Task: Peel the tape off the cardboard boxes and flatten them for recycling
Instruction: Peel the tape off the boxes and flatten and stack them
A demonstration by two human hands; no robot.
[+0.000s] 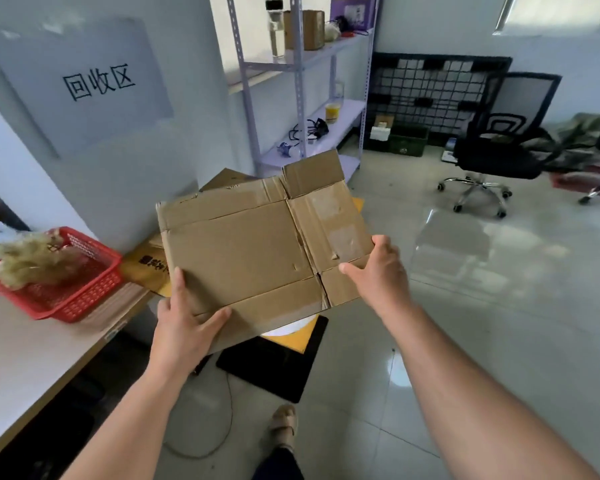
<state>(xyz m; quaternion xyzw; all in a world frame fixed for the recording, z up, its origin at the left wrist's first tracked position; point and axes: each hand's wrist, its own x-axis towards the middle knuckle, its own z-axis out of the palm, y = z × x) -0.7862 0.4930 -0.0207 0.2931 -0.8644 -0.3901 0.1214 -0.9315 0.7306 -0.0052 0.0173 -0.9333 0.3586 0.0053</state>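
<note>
Flattened cardboard box [253, 251] held in mid-air at frame centre, clear of the surface [32, 348] at 8 o'clock. Left hand [184, 327] at the box's 7 o'clock corner: grip pinching the board, thumb on the top face, one finger straight along the left edge. Right hand [378, 271] at the box's 4 o'clock edge: grip closed round the rim, thumb pressing on the top face. Judged step: carrying the flat over to the pile of flattened cardboard [142, 268] showing at the box's 9 to 11 o'clock, below the wall sign [97, 83]. To do it well: hold with the grips wide apart to stop sagging along the creases. Mind the loose flap [312, 174] jutting past the far edge at 1 o'clock, and fold it in line before stacking. Check the pale shiny patches [343, 237] on the right panel, at the box's 3 o'clock: cannot tell whether tape film or bare residue. If film, peel before laying down and drop it in the red basket [87, 299] at 9 o'clock, already holding a wad of peeled tape [32, 258]. Lower level and square to the pile, far edge first, then slide both grips out sideways rather than dropping from height.
</note>
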